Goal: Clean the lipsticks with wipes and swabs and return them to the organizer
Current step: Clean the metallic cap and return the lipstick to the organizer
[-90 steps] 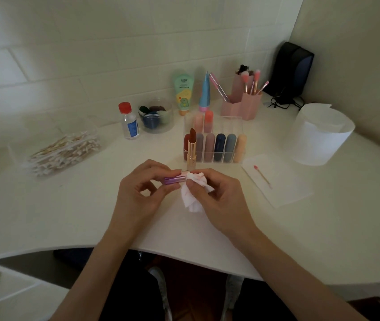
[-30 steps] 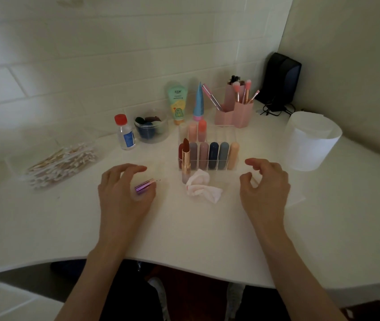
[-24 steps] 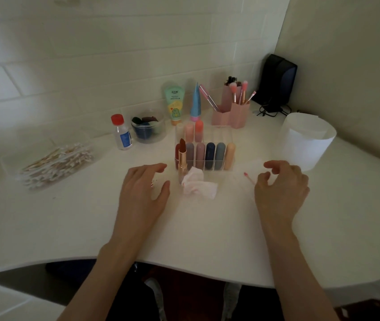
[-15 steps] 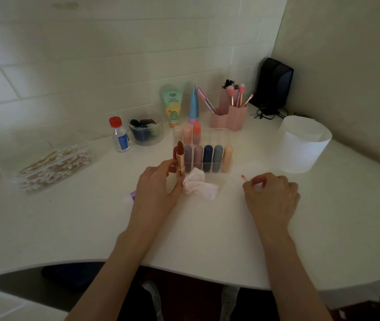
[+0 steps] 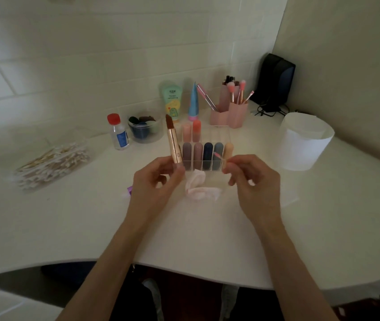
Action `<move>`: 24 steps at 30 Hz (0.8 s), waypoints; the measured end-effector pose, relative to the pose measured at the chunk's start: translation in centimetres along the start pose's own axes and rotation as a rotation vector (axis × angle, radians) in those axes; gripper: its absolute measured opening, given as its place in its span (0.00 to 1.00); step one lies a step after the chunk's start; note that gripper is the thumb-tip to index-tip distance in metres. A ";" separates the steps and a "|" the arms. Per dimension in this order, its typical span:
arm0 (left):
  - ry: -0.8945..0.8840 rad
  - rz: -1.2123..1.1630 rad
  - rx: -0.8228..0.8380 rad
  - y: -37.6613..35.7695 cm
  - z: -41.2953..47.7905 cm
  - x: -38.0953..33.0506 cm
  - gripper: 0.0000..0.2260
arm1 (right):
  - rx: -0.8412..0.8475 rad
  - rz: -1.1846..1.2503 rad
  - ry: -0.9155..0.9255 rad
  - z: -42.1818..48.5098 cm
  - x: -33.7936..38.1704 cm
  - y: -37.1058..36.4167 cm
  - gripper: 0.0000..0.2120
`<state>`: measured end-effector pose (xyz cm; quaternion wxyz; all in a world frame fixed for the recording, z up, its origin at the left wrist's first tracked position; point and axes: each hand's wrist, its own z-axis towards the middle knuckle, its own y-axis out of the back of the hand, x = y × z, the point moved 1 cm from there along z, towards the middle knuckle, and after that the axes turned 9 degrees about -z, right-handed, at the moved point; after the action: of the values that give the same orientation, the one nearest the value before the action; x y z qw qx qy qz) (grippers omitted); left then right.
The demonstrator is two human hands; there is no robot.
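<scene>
Left of frame: a clear box of cotton swabs [image 5: 52, 163] sits on the worktop [image 5: 68, 228], well apart from the hands. To its right, toward the back wall, are a small red-capped bottle [image 5: 118, 133] and a clear bowl [image 5: 146, 128] of dark sponges. A purple cap [image 5: 129, 190] lies on the worktop just beside the left hand, partly hidden.

Centre: the left hand [image 5: 155, 186] holds the open lipstick [image 5: 173, 141] upright, fingers curled round the base of the rose-gold tube. The dark red bullet is extended and points up. The tube is lifted in front of the left end of the clear organizer [image 5: 207, 164]. The organizer shows a front row of capped lipsticks, with two more behind. A crumpled wipe [image 5: 197, 188] lies between the hands, at the organizer's foot.

Right of centre: the right hand [image 5: 251, 181] pinches a swab [image 5: 217, 155] between thumb and fingertips, the other fingers loosely curled. Its pink tip points up-left toward the lipstick, not touching it.

Right: a white cylindrical bin [image 5: 304, 142].

Judgement: the step in hand is swab detailing of the open lipstick. The next move calls for bringing the tip to the collar where bullet meets metal, with light pressure and the tube held steady. Capping and return to a free compartment would follow. I cannot tell which compartment is free, because the tube hides that end.
</scene>
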<state>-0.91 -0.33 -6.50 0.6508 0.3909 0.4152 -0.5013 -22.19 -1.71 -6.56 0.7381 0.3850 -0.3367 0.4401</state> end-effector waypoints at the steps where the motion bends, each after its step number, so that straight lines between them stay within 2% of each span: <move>1: 0.049 -0.169 0.053 0.2 -0.2 -0.3 0.07 | 0.056 0.092 0.024 -0.2 0.4 -0.4 0.04; 3: 0.159 -0.454 0.183 0.6 -0.8 -0.7 0.08 | 0.132 0.212 0.050 -0.3 0.9 -0.7 0.07; 5: 0.253 -0.614 0.306 0.7 -1.2 -0.8 0.10 | 0.174 0.250 0.069 -0.5 1.2 -0.8 0.08; 9: 0.325 -0.511 0.448 0.4 -1.3 -0.6 0.10 | 0.240 0.275 0.051 -0.8 1.6 -1.1 0.06; 14: 0.352 -0.464 0.494 0.4 -1.3 -0.1 0.10 | 0.266 0.273 -0.003 -1.0 1.7 -1.1 0.07; 24: 0.264 -0.355 0.579 0.3 -1.4 -0.3 0.12 | 0.302 0.205 0.012 -1.1 1.5 -1.4 0.12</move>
<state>-0.91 1.14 -6.70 0.3569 0.5421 0.3980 -0.6484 -20.15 -0.67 -6.19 0.6251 0.4525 -0.3001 0.5607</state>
